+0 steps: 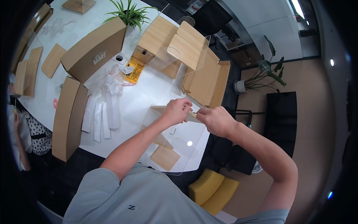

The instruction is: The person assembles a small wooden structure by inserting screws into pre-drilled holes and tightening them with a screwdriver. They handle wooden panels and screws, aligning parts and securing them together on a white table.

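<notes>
My left hand (176, 112) has its fingers curled at the far edge of a clear acrylic panel (192, 147). Close beside it on the right, the fingertips of my right hand (216, 121) are pinched together. A tiny piece shows between the two hands, too small to name. Below them is a strip of light wood, partly covered by my hands. Through the clear panel, a square light-wood board (165, 157) shows on the white table (140, 100).
Plastic wrapping (110, 86), a yellow case of small tools (135, 71) and tall cardboard (93, 52) lie to the left. Farther off stand a wooden assembly (158, 37) with clear panels and an open carton (207, 82). A yellow seat (212, 188) is near right; another person (20, 127) is far left.
</notes>
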Tool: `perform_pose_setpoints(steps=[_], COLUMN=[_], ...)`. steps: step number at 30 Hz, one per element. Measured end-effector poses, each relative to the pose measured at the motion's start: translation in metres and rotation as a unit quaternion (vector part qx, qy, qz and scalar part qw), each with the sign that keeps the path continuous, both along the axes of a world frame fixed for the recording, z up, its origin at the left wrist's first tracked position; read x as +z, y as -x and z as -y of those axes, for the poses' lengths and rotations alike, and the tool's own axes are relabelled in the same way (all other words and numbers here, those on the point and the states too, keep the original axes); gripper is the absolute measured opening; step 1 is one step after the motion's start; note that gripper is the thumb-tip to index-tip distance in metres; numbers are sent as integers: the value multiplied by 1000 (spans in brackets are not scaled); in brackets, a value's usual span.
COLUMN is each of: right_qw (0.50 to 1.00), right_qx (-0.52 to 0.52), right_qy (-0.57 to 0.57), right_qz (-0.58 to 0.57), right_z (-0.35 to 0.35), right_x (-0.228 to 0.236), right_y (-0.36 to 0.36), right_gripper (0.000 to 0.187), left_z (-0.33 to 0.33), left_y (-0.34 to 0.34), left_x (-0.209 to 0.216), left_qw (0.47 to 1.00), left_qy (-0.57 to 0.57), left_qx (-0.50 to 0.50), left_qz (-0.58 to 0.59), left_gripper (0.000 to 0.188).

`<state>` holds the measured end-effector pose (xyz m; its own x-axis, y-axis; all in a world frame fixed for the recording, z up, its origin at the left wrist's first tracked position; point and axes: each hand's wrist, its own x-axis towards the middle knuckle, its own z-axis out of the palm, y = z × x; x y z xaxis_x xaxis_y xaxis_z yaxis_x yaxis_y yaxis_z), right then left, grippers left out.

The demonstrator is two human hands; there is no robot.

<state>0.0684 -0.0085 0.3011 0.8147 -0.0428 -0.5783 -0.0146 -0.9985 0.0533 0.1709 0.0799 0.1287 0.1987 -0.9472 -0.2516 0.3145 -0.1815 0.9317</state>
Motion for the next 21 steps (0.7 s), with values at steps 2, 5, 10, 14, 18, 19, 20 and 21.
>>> perform_pose_setpoints(steps=[2, 5, 10, 14, 18, 19, 20, 21], right_qw=[987, 884, 775, 966, 981, 971, 958, 957], right_qx=[-152, -449, -610, -239, 175, 223, 270, 273], right_qy=[-34, -113, -164, -65, 71, 73, 76, 75], right_qz=[42, 64, 31, 71, 52, 55, 57, 68], right_z=[1, 2, 9, 4, 3, 5, 6, 6], right_x=[-10, -20, -19, -13, -7, -6, -6, -7], right_y=[4, 1, -10, -1, 8, 11, 12, 13], right_gripper=[12, 13, 17, 7, 9, 10, 10, 10], left_z=[1, 0, -4, -2, 0, -1, -1, 0], left_y=[2, 3, 1, 2, 0, 0, 0, 0], left_x=[-3, -3, 0, -2, 0, 1, 1, 2], left_qw=[1000, 1000, 1000, 1000, 1000, 1000, 1000, 1000], left_qy=[2, 5, -5, 10, 11, 9, 7, 9], left_qx=[4, 1, -10, 0, 2, 0, -1, -1], left_qz=[0, -3, -17, -14, -9, -11, -13, -12], left_gripper=[27, 27, 27, 27, 27, 27, 27, 26])
